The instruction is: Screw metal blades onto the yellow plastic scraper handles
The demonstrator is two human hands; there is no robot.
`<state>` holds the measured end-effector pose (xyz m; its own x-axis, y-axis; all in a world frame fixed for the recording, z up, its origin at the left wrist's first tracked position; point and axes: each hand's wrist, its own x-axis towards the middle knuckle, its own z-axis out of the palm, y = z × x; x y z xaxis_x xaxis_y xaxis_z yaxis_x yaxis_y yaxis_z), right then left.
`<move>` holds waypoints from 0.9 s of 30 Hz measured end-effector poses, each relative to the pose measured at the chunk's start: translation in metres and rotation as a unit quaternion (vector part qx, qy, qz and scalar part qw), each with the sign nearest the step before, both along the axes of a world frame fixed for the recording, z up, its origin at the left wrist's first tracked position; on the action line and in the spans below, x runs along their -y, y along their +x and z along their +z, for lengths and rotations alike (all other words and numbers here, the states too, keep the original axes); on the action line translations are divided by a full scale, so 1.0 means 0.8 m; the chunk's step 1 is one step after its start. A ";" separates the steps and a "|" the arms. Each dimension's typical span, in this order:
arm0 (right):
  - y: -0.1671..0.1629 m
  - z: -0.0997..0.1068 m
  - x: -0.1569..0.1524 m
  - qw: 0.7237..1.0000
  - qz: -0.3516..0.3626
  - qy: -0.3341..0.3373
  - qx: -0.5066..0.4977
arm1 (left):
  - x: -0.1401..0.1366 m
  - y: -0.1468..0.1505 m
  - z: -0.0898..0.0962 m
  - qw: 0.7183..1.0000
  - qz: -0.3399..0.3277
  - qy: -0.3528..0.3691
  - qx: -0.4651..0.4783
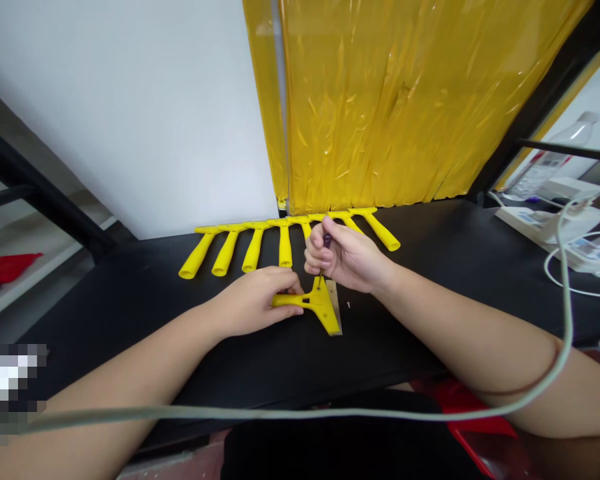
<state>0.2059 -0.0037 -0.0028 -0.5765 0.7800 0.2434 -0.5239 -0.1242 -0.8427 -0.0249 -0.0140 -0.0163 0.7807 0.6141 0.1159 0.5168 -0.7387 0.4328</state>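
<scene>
Yellow tools [285, 248] line up beyond the scraper [324, 313], a screw [349, 305] beside it, a cable [300, 414] crossing nearer; the scraper's clasped in the left hand [257, 300], right hand [350, 259] holding a screwdriver [327, 240] against it.

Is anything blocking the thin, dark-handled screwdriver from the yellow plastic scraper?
Nothing visible. The thin, dark-handled screwdriver in the right hand points down at the yellow plastic scraper, its tip seemingly meeting the head. The left hand holds only the scraper's handle, and a tiny pale screw lies to one side.
</scene>
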 end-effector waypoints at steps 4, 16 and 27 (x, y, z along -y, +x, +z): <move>0.001 0.001 0.000 1.000 -0.010 -0.005 -0.006 | -0.001 0.000 0.000 1.000 -0.002 0.000 -0.002; 0.012 0.017 -0.002 0.998 -0.037 -0.026 -0.031 | 0.002 0.003 0.004 1.000 0.010 -0.010 -0.012; 0.026 0.028 -0.006 0.997 -0.058 -0.043 -0.039 | 0.004 -0.003 0.024 0.996 0.072 0.053 0.014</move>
<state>0.2263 0.0008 0.0194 -0.4632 0.8603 0.2130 -0.6018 -0.1288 -0.7882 -0.0272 -0.0172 0.0027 0.6807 0.7030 0.2060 0.6101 -0.6997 0.3717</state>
